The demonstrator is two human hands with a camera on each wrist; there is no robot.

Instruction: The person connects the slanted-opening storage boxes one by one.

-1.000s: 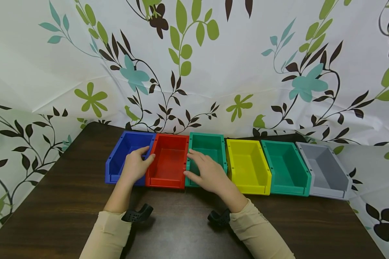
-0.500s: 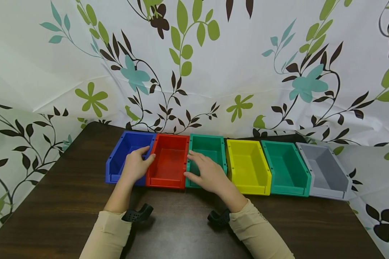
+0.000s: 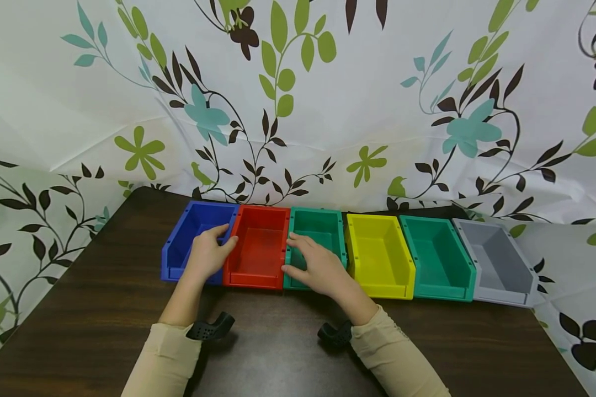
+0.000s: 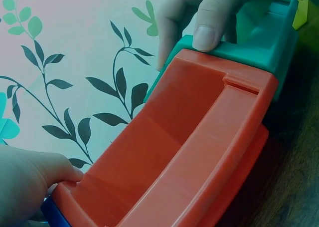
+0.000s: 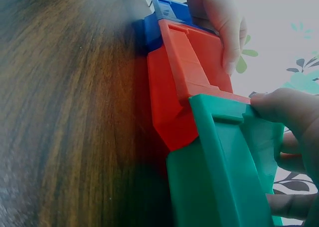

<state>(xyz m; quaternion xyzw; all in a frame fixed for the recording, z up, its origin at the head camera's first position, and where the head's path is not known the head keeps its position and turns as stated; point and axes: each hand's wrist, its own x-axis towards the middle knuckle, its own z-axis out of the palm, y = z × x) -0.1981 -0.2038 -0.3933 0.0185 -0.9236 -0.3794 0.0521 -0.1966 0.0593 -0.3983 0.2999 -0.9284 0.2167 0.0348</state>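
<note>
Six-bin row aside, my hands work at its left part. My left hand [image 3: 209, 255] lies over the blue bin [image 3: 176, 259], its thumb hooked on the left rim of the red bin [image 3: 259, 251]; its other fingertips are partly hidden. My right hand [image 3: 320, 267] reaches over the green bin [image 3: 323, 220] beside the red one. Its thumb bears on the rim where red and green meet, and its fingers curve over the green bin, as the right wrist view shows. All these bins have low, sloped fronts and hold nothing visible.
A yellow bin [image 3: 379, 253], a second green bin [image 3: 439, 259] and a grey bin [image 3: 499, 262] continue the row rightward on the dark wooden table [image 3: 273, 342]. Behind stands a white leaf-patterned curtain [image 3: 328, 138]. Black wrist mounts [image 3: 211, 329] sit at the cuffs.
The green bin beside the red one has slid slightly toward me, its back edge now closer in line with the red bin's. Both hands stay almost in place.
</note>
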